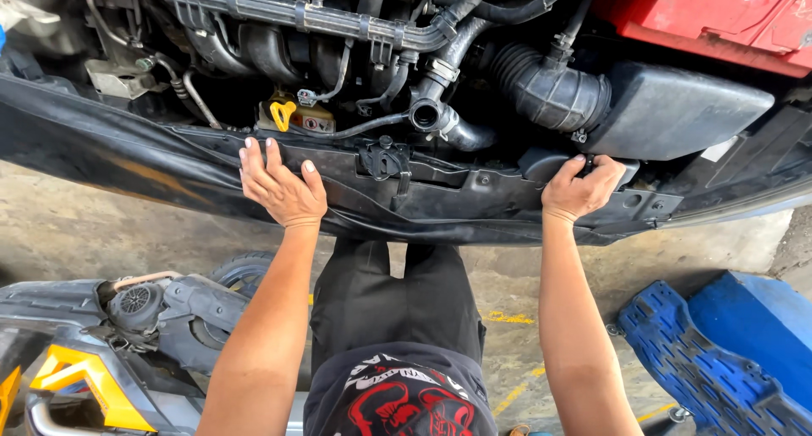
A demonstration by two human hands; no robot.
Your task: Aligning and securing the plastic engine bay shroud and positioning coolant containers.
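I stand at the front of a car with its engine bay open. My left hand (279,186) lies flat, fingers spread, on the black front crossmember panel (457,201). My right hand (582,189) curls its fingers over the panel's upper edge near a black plastic duct piece (550,159). The hood latch (385,161) sits on the panel between my hands. Behind it are a yellow dipstick handle (282,112), an open hose end (424,115) and a ribbed black intake hose (545,89).
A red battery (719,13) sits at the top right beside a black air box (677,110). On the concrete floor, a motorcycle (127,334) stands at the lower left and a blue plastic creeper (719,360) lies at the lower right.
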